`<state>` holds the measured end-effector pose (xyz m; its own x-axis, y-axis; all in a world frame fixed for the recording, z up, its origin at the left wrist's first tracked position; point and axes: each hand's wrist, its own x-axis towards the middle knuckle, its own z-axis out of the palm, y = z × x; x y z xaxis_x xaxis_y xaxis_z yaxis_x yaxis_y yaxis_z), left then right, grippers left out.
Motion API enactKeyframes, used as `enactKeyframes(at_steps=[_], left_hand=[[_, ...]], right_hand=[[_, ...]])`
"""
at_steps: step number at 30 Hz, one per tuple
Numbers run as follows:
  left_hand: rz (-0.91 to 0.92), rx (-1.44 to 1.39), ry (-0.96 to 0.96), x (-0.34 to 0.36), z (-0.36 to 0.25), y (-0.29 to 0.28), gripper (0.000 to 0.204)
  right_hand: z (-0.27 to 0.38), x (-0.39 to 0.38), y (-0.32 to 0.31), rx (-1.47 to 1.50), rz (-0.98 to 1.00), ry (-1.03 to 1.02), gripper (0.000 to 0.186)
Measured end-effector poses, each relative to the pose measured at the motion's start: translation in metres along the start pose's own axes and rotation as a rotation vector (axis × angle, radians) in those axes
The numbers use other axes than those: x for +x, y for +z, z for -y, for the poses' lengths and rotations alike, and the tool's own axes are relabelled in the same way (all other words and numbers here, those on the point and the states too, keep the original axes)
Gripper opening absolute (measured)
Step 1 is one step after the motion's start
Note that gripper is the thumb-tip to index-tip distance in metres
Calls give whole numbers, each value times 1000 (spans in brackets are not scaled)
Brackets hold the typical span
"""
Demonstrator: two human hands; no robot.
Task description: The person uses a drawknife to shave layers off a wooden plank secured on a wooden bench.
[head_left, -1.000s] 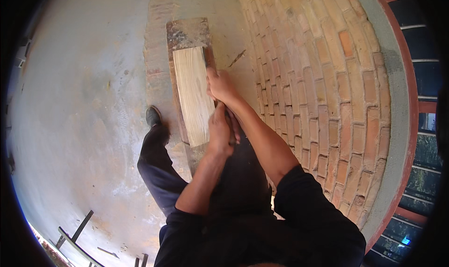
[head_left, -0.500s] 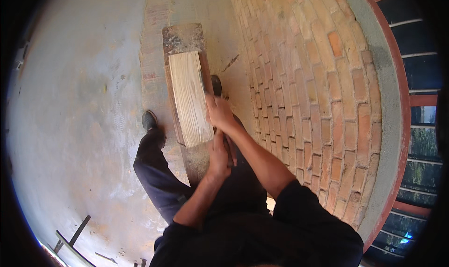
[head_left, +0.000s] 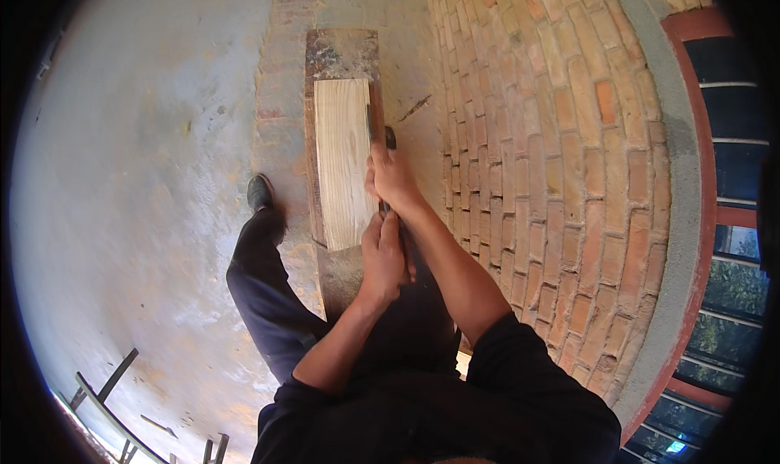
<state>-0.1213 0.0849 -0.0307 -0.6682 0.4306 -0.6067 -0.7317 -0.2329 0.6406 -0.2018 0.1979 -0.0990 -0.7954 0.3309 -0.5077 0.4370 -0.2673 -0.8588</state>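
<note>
A pale, straight-grained wooden board lies lengthwise on a dark, worn narrow bench that runs away from me. A long thin dark tool, its exact kind unclear, lies along the board's right edge. My right hand is closed around it beside the middle of the board. Nearer to me, my left hand is wrapped round the tool's near end by the board's lower right corner. The fingers hide most of the tool's near part.
My left shoe stands on the floor left of the bench; another dark shoe shows to its right. A brick wall rises close on the right, with a barred window beyond. Dark metal frame pieces lie at lower left.
The view has shifted, so the bench and board appear further right and straighter. My right hand has moved slightly up along the board's edge; both hands keep their grip.
</note>
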Motion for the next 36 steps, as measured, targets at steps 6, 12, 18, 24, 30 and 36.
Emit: enactKeyframes(at_steps=[6, 12, 18, 24, 30, 36], left_hand=[[21, -19, -23, 59, -30, 18, 43], [6, -1, -87, -5, 20, -11, 47], [115, -152, -58, 68, -35, 8, 38], [5, 65, -93, -7, 17, -3, 40], [61, -112, -66, 59, -30, 24, 37], [-11, 57, -119, -2, 34, -3, 41]], right_hand=[[22, 73, -10, -358, -102, -283, 43], [-40, 5, -9, -598, -40, -262, 23], [13, 79, -9, -390, -59, -208, 13], [-22, -3, -8, -465, -19, -245, 26], [40, 61, -5, -225, -49, -45, 41], [-26, -19, -11, -197, -40, -29, 44]])
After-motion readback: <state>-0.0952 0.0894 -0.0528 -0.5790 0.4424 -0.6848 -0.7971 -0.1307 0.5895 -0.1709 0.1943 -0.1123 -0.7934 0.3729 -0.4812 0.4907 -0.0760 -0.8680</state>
